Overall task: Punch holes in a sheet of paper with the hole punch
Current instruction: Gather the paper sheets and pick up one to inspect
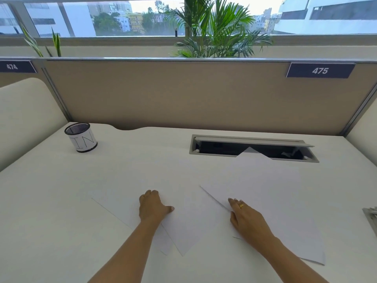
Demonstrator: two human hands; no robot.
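Several white sheets of paper lie overlapping on the white desk [51, 201]. My left hand [154, 207] rests palm down on the middle sheets [189, 227], fingers loosely curled and thumb out to the right. My right hand [246, 219] has its fingertips at the left edge of a larger sheet [265, 180], and that edge looks slightly raised off the desk. The larger sheet's far corner reaches over the cable slot [214, 148]. I see no hole punch that I can identify.
A black mesh pen cup [81, 137] labelled "IN" stands at the back left. An open grey cable slot is set into the desk at the back right. A grey metal object [371, 218] is cut off at the right edge. A beige partition [183, 94] closes the back.
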